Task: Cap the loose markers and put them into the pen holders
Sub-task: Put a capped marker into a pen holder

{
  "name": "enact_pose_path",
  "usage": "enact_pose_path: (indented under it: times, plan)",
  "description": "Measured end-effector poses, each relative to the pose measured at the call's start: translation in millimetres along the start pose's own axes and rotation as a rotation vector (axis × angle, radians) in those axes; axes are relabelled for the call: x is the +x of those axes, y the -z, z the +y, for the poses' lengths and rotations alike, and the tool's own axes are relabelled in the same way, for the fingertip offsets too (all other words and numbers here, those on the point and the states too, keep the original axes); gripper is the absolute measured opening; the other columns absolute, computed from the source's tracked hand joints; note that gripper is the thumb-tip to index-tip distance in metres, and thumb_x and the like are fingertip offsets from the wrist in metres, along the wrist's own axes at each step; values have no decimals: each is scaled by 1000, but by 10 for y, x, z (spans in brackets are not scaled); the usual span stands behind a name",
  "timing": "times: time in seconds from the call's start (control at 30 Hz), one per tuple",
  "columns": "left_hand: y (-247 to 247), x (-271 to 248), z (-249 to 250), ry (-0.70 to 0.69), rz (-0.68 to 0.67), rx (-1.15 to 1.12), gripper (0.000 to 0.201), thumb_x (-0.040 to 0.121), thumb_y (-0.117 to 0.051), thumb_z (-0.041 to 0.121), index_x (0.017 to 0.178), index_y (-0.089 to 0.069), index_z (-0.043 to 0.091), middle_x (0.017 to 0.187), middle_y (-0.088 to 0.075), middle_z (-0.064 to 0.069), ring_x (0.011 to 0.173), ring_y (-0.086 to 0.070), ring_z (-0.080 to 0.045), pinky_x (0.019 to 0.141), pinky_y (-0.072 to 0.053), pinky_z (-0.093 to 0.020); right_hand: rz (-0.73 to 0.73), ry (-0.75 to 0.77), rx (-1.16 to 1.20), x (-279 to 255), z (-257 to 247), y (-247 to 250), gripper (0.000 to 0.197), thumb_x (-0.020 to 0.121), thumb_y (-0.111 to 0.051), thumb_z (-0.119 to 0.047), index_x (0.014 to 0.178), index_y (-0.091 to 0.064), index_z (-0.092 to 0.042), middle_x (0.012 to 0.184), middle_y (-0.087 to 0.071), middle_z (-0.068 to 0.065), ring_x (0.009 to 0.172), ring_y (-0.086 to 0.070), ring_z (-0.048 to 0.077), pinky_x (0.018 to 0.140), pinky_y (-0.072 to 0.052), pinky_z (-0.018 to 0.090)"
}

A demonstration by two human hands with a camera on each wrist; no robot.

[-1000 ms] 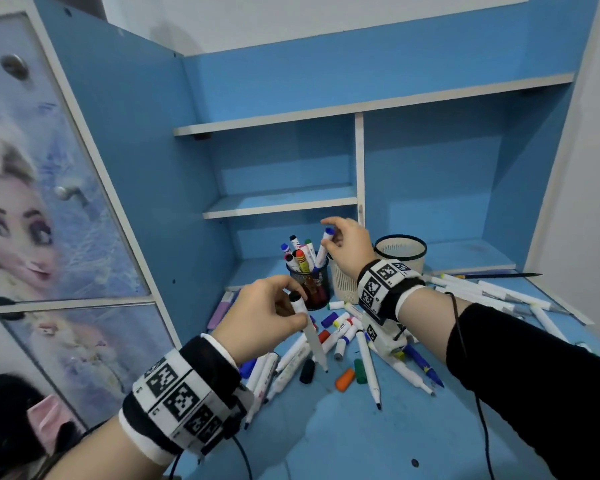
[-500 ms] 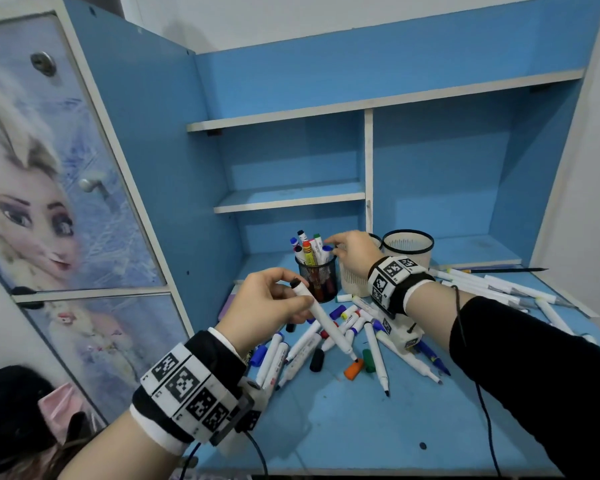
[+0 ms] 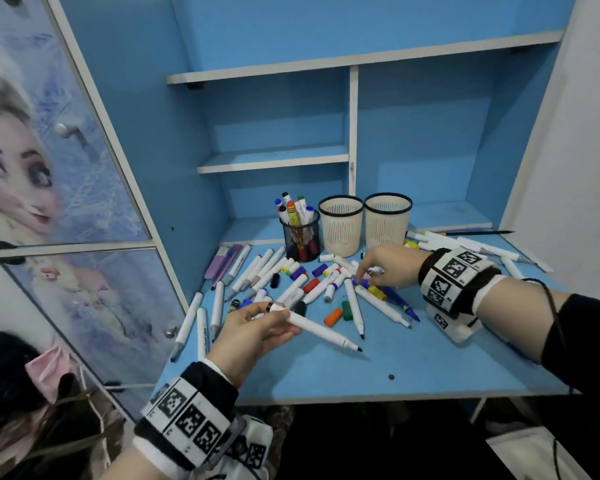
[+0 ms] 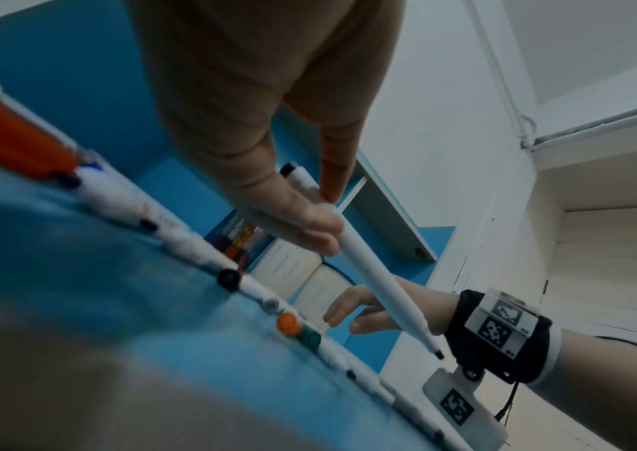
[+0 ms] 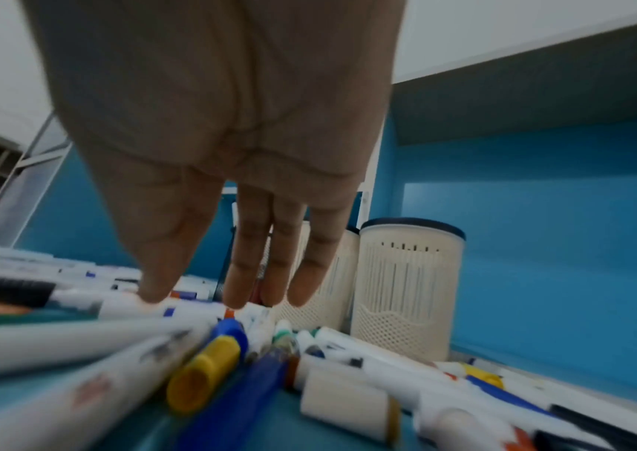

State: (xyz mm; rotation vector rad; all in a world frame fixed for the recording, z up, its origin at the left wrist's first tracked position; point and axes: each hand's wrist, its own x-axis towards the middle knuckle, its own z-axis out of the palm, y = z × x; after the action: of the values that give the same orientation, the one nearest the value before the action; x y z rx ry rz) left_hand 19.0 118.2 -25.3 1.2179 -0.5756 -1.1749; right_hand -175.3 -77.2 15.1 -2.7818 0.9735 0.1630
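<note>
head view: three pen holders point(image 3: 341, 226), left hand point(image 3: 253, 332) pinching maybe one uncapped marker point(image 3: 321, 330).

Blue surface point(image 3: 378, 372) with white front edge, part of a blue desk hutch. Blue back panel point(image 3: 413, 133) with white-edged shelves: long upper shelf point(image 3: 361, 57) across the full width, short lower shelf point(image 3: 274, 159) in the left bay, white vertical divider point(image 3: 353, 133) between bays. Left side, a cabinet door point(image 3: 32, 150) with a printed cartoon-character picture and a round metal knob point(image 3: 63, 129); second printed door panel point(image 3: 94, 306) below it. White wall point(image 3: 575, 168) on the right. Dark floor area point(image 3: 378, 441) under the surface edge. Pink item point(image 3: 45, 368) at lower left, unclear what. Light even, indoor.
</note>
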Motion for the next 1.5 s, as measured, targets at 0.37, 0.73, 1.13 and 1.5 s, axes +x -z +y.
enact_pose_path:
  times: [0.37,0.73,1.13,1.5]
  plan:
    - [-142,80,-518,2,20,-218,9,86,-56,-9,94,-57,-8,84,-68,-27,73,-71,-30,64,-58,-24,-140,46,-184,-69,139,-99,35,92,-52,-19,122,-61,-32,112,-62,0,95,-56,17,87,-49,35]
    - [-309,160,-649,-108,-26,-242,11,86,-55,-9,97,-54,-6,81,-69,-21,91,-68,-39,76,-59,-32,-237,207,-220,96,-202,-105,31,92,-51,-15,117,-66,-28,123,-59,2,112,-53,20,97,-43,36]
    - [-287,181,-665,-125,-48,-240,10,85,-55,-9,93,-57,-4,72,-70,-16,79,-71,-30,72,-59,-29,-207,-87,-370,204,80,0,21,90,-56,-22,100,-69,-11,93,-64,6,82,-56,21,63,-43,25]
    - [-317,173,-661,-138,-44,-224,12,83,-53,-16,90,-56,-7,67,-68,-18,63,-69,-26,62,-58,-27,-46,279,-191,693,-457,93,35,93,-52,-16,128,-57,-22,132,-54,1,121,-49,19,100,-39,32]
